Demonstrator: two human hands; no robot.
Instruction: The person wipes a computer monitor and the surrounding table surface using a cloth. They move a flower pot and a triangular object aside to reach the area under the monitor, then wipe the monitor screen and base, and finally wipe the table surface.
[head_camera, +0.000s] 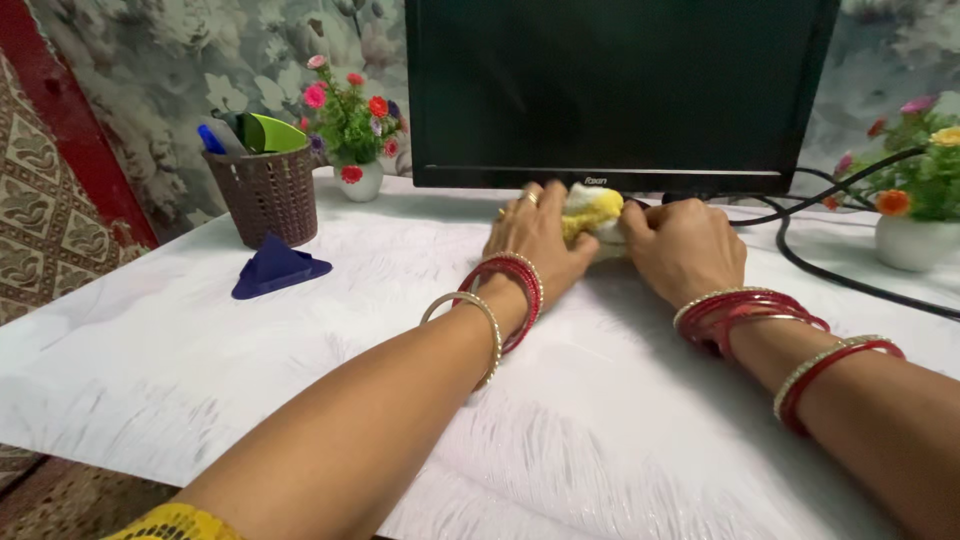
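A yellow-and-white cloth (592, 215) was bunched on the white table (300, 330) just below the monitor (620, 90), pinched by left hand (535, 245) and right hand (685, 248), fingers closed on it. Judged soft, light, easily gripped anywhere.

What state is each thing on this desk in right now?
Monitor: dark, upright.
Yellow-white cloth: bunched, gripped by both hands.
Left hand: closed on cloth.
Right hand: closed on cloth.
Brown basket: upright, holding pens.
Blue stand: lying on desk, untouched.
Flower pots: upright.
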